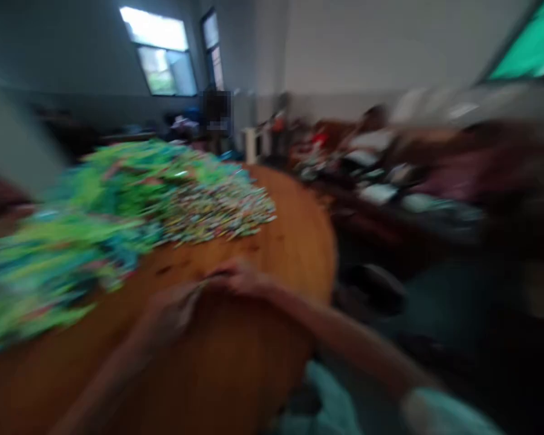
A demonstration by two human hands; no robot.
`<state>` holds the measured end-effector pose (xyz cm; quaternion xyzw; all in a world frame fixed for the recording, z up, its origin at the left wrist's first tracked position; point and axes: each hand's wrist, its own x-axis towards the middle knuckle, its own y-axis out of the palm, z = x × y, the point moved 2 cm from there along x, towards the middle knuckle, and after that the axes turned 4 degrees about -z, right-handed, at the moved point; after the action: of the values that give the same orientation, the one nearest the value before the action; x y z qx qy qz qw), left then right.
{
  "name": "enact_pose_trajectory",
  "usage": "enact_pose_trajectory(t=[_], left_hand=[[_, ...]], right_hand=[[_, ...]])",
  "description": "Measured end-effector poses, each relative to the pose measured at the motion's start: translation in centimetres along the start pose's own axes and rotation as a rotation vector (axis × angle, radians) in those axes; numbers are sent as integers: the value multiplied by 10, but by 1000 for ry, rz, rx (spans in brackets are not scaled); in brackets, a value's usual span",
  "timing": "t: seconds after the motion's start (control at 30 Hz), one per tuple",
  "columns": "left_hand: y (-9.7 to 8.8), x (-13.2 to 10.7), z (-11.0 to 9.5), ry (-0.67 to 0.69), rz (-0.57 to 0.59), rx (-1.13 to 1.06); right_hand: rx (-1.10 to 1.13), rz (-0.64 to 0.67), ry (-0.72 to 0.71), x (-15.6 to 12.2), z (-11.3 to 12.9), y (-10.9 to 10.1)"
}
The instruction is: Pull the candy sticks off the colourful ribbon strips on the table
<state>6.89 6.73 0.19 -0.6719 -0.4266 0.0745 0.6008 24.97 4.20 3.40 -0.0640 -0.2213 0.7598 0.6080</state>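
Observation:
Motion blur smears the whole head view. My left hand (176, 307) and my right hand (241, 278) meet fingertip to fingertip, low over the near part of a brown wooden table (294, 241). Both look closed in a pinch. Whatever is between the fingers is too small and blurred to name. Just beyond them lies a heap of small, thin multicoloured pieces (222, 208). A larger pile of green, yellow and blue strips (122, 175) spreads behind it and along the left side of the table.
The table's rounded edge (333, 254) curves past my right arm. A dark round object (374, 290) stands low beyond it. Blurred people and pale items (378, 193) line the right side. At the back is a window (163, 54).

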Motion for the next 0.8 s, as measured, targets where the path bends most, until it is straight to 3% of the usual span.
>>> enact_pose_trajectory(t=[0.03, 0.07, 0.17, 0.43, 0.8], left_hand=[[-13, -22, 8, -38, 61, 19], [-25, -38, 14, -85, 37, -13], [-36, -58, 21, -149, 70, 0], [-30, -50, 14, -116, 48, -140], [-27, -51, 16, -123, 50, -93]], right_hand=[[100, 82, -1, 7, -6, 20], [193, 150, 4, 13, -13, 37], [361, 251, 27, 25, -36, 61], [350, 247, 12, 20, -35, 53], [358, 253, 51, 19, -31, 54]])
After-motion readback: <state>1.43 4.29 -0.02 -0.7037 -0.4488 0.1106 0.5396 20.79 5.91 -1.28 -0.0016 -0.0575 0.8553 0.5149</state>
